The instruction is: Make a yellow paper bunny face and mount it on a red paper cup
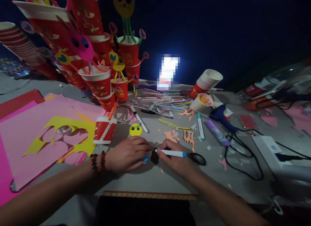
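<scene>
My right hand (171, 156) grips a white marker (173, 153) with a blue end, its tip pointing left towards the fingers of my left hand. My left hand (128, 154) is curled low over the table, with a blue marker cap (144, 159) showing beneath its fingers. Between the two hands lies a small dark patch (154, 157); I cannot make out what it is. Just beyond my left hand rests a yellow paper smiley disc (135, 129) with dark eyes. Black-handled scissors (197, 158) lie beside my right hand, partly hidden by it.
Red paper cups (96, 80) with paper-faced figures stand stacked at the back left. Coloured paper sheets (29, 122) cover the left side. Straws (160, 98), orange scraps (188, 138), a teal marker (200, 126), a purple tube (217, 132) and a blue glue gun (222, 117) lie ahead and right.
</scene>
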Motion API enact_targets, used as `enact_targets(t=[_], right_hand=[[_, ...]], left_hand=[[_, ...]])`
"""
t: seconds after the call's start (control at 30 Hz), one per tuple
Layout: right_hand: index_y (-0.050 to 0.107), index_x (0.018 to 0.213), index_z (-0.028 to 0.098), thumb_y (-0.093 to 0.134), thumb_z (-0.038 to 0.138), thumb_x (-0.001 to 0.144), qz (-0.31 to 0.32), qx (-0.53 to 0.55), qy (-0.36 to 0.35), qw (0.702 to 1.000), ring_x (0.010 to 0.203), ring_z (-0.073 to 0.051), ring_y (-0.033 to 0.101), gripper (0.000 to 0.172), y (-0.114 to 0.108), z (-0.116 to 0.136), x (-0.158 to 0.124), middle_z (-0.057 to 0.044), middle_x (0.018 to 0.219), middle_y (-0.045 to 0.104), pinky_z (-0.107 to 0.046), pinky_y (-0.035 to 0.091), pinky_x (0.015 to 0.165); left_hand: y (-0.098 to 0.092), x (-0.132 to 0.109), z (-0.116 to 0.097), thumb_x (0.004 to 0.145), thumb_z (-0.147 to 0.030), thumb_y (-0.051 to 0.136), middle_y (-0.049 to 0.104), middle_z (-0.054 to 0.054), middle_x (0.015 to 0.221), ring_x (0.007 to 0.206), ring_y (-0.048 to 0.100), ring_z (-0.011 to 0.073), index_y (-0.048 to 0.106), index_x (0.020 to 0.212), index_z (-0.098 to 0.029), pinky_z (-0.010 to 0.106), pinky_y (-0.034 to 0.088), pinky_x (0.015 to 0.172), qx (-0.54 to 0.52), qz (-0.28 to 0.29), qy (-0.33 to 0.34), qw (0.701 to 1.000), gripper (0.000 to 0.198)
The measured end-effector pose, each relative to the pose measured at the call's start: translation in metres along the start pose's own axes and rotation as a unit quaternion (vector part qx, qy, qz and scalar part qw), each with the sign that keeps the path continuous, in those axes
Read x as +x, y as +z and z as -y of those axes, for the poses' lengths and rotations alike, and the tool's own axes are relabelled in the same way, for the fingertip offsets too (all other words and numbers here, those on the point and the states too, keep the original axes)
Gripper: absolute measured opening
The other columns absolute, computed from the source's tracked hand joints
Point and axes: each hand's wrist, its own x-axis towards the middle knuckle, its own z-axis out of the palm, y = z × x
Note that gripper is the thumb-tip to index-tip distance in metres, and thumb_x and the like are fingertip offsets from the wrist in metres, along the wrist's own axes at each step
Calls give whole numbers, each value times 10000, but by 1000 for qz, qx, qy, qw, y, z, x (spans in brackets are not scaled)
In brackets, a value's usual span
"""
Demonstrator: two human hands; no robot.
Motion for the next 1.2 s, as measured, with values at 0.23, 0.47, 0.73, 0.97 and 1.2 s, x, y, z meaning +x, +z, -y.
enact_targets(t=[0.23,0.47,0.73,0.97,1.2], right_hand=[[535,697,214,563,255,830,6,1,-2,1000,590,-135,547,142,-1,1,1,19,654,610,-238,384,564],[524,669,211,562,254,808,1,4,-8,1000,573,-131,537,150,1,-1,1,23,630,595,-236,376,554],[510,650,216,558,233,784,3,5,-12,1000,546,-126,514,142,0,0,1,33,599,578,-232,360,534],[503,629,219,559,201,746,7,-8,-6,1000,541,-125,512,131,-1,3,1,38,582,568,-231,349,534],[533,631,215,546,178,706,24,-4,3,1000,573,-142,552,84,-2,3,1,21,603,612,-242,365,561]], left_hand=[[1,0,0,935,-269,505,621,116,1299,1159,532,282,605,1070,-169,456,433,979,3,-1,1,1000,196],[0,0,0,932,-272,510,631,111,1284,1154,536,283,608,1048,-168,458,436,980,1,0,0,1000,184],[-1,0,-1,934,-278,505,626,120,1292,1152,537,279,614,1034,-171,453,439,985,0,1,-2,1000,182],[-1,0,0,936,-280,501,628,118,1288,1162,536,284,608,1074,-172,455,437,984,-2,1,-4,1000,206],[0,-1,-1,943,-272,478,615,103,1314,1161,533,286,606,1072,-171,458,433,987,2,8,-3,1000,208]])
